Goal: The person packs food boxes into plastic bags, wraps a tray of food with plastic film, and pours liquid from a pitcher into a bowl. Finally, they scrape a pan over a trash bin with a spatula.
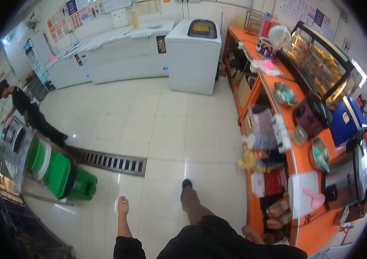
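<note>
My left hand [123,206] hangs at my side over the tiled floor, its fingers loosely curled in with nothing showing in them. The nearest thing to it is a green wheeled bin [58,175], some way to the left. Low beside the orange counter, my right hand [249,233] is blurred and partly cut off by my dark clothing, so its fingers do not show clearly. Close to that hand are packets [277,210] on the counter's lower shelf. On the counter top above, a pink scoop [315,199] lies on a white sheet [300,181].
A floor drain grate [113,163] lies ahead to the left. Another person [28,105] stands at a metal counter on the left. White chest freezers [127,60] line the far wall. Along my right run the orange counter [287,162], a rice cooker [313,114] and a glass food display [317,60].
</note>
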